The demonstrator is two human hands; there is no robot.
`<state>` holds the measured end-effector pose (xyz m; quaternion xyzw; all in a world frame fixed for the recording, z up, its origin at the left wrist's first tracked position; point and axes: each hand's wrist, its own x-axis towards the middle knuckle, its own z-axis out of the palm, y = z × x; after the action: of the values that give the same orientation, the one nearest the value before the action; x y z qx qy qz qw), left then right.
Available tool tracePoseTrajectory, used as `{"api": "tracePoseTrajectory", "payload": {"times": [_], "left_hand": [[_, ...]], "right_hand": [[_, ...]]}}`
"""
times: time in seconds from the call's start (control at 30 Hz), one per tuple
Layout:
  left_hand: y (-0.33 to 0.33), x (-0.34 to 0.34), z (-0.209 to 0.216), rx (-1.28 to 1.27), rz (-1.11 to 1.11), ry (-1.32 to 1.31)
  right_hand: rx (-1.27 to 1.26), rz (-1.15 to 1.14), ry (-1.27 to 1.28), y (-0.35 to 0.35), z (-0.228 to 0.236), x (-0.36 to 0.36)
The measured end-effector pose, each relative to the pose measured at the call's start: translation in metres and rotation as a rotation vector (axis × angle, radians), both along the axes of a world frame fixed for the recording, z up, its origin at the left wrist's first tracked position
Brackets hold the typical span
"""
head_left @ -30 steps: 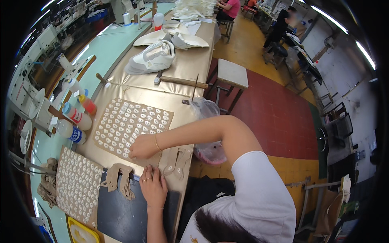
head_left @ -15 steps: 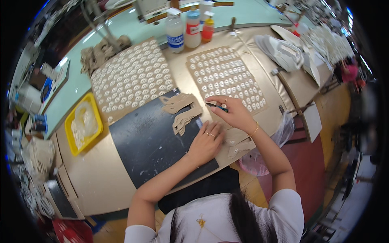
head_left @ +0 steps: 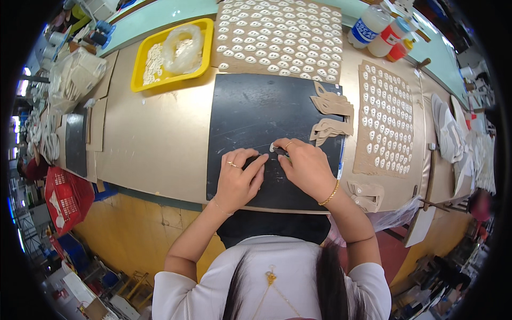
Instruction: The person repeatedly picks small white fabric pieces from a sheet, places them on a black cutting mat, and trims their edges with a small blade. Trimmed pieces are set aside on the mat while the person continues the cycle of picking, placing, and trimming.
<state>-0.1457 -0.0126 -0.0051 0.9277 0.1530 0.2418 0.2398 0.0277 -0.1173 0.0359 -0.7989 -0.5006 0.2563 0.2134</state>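
Both hands are close together over a black mat [head_left: 242, 114]. My right hand [head_left: 308, 169] is closed around a small dark pointed tool [head_left: 280, 151], most of it hidden by the fingers. At its tip, by the index finger, is a small white oval piece [head_left: 273, 147]. My left hand [head_left: 241, 178] has its fingers curled and the thumb drawn in, just left of that piece; what it pinches, if anything, is too small to make out. Beige cut pieces [head_left: 332, 129] lie in two overlapping bunches on the mat's right edge.
Brown sheets with rows of white oval pieces lie behind [head_left: 277, 40] and right [head_left: 385, 120] of the mat. A yellow tray [head_left: 137, 74] holds loose white pieces and a plastic bag. Bottles [head_left: 370, 25] stand at the back right. More beige pieces [head_left: 366, 195] lie near the front edge.
The view has turned left. My right hand has moved from the right-hand sheet's edge to the mat, bringing the tool. My left hand has left the beige pieces and moved leftward onto the mat.
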Motion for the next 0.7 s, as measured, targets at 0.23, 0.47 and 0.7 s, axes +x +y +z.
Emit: {"api": "tracePoseTrajectory", "payload": {"times": [0.23, 0.47, 0.7], "left_hand": [[0.006, 0.01, -0.006, 0.063, 0.024, 0.115], [0.006, 0.022, -0.004, 0.08, 0.011, 0.149], [0.013, 0.028, 0.004, 0.078, 0.001, 0.171]], "right_hand": [[-0.074, -0.072, 0.059, 0.016, 0.008, -0.004], [-0.103, -0.085, 0.102, 0.012, 0.0, -0.007], [0.052, -0.167, 0.009, -0.028, 0.025, 0.032]]}}
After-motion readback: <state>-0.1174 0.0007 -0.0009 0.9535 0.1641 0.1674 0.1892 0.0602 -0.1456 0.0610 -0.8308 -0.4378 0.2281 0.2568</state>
